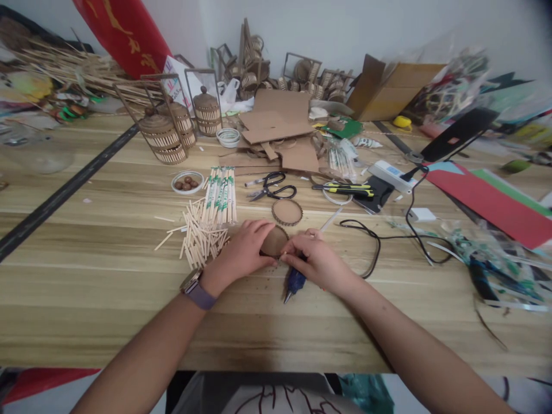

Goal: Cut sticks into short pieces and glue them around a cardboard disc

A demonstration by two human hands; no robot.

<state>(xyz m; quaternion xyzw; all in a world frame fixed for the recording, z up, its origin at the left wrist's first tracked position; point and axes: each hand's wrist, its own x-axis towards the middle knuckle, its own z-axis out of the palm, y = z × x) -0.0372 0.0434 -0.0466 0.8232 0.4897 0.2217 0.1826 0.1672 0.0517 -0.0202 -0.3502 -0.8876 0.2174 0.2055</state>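
Note:
My left hand is curled round the left side of a round brown cardboard disc with a rim, its thumb at the near edge. At the disc's right edge, the fingertips of my right hand are pinched together; what they hold is too small to make out. A blue glue gun lies under my right hand, nozzle toward me, partly covered by it. Beyond the disc lies a second cardboard disc with a notched rim. A loose pile of short wooden sticks spreads left of my left hand.
Behind the sticks are wrapped chopsticks, a dish of brown balls and black-handled scissors. A yellow cutter and a black cable lie to the right. Farther back stand basket-like lanterns and cardboard sheets.

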